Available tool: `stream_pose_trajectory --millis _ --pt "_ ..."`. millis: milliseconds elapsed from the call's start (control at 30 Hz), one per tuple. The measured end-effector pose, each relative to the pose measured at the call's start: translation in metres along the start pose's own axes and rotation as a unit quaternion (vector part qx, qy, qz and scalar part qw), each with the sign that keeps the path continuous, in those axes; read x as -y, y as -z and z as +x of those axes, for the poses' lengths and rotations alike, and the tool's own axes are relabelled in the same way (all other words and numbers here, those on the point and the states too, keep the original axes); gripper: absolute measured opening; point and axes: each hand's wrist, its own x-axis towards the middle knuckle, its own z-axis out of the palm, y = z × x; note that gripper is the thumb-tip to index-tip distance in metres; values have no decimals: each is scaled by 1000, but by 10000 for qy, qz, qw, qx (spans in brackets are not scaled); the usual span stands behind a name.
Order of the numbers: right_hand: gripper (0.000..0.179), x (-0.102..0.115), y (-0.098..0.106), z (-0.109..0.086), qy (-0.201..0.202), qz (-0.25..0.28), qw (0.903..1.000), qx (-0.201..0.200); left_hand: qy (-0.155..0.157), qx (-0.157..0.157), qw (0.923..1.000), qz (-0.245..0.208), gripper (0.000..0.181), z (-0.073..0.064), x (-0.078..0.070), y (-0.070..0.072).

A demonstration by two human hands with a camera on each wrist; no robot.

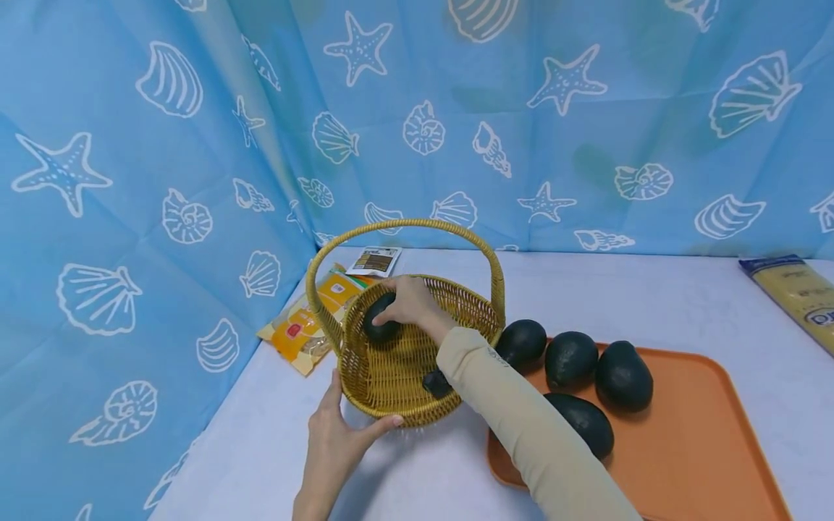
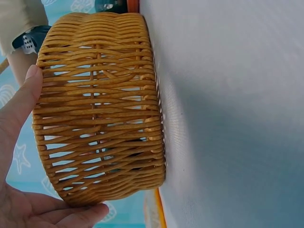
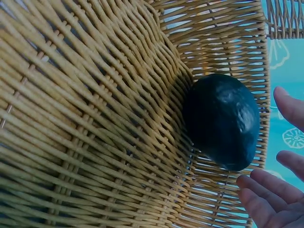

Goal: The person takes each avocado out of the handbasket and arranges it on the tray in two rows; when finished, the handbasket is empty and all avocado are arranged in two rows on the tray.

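Observation:
A yellow-brown wicker basket point(image 1: 426, 414) with a tall arched handle stands on the white table. My left hand point(image 1: 335, 438) grips its near rim, thumb and fingers spread along the woven wall. Inside, a dark avocado point(image 3: 223, 121) rests against the far-left wall. My right hand point(image 1: 410, 302) reaches into the basket over that avocado. In the right wrist view, the fingers point(image 3: 261, 190) of this hand are loosely extended, with a small gap between them and the fruit. A small dark object point(image 1: 436, 383) shows beside the right cuff.
Several more avocados point(image 1: 571, 359) lie on an orange tray point(image 1: 691, 434) to the right. Behind the basket's left side are an orange-yellow food packet point(image 1: 302, 329) and a small white-and-brown packet point(image 1: 374, 261). A yellow bag point(image 1: 798, 293) lies at far right. A blue shell-print curtain point(image 1: 417, 174) hangs behind.

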Motion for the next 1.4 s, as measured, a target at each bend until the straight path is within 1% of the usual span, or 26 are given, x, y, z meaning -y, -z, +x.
stream_pose_trajectory --millis 133,333,467,733,900,1033,1167,1400 --pt "74 -2 -4 4 -138 9 9999 84 -36 -36 10000 22 123 0 -1 0" --pt "75 -10 -12 9 -368 -173 9991 129 -52 -30 10000 32 123 -1 -1 0" --pt "80 -14 -19 10 -470 -185 9986 158 -67 -50 10000 -7 124 -3 0 1" --pt "91 -17 -30 12 -353 -153 9991 158 -189 -106 9998 31 125 -3 1 0" --pt "93 -17 -34 12 -452 55 9985 292 -188 -109 9998 38 124 -2 1 -1" --pt "93 -16 -35 11 -487 87 9984 256 -194 -121 9997 26 124 -3 1 -2" --pt "92 -16 -33 10 -385 81 9990 226 -219 -127 9997 14 124 -3 1 -3" --pt "89 -16 -21 7 -221 102 9996 168 -184 -122 9998 16 124 -3 1 -1"
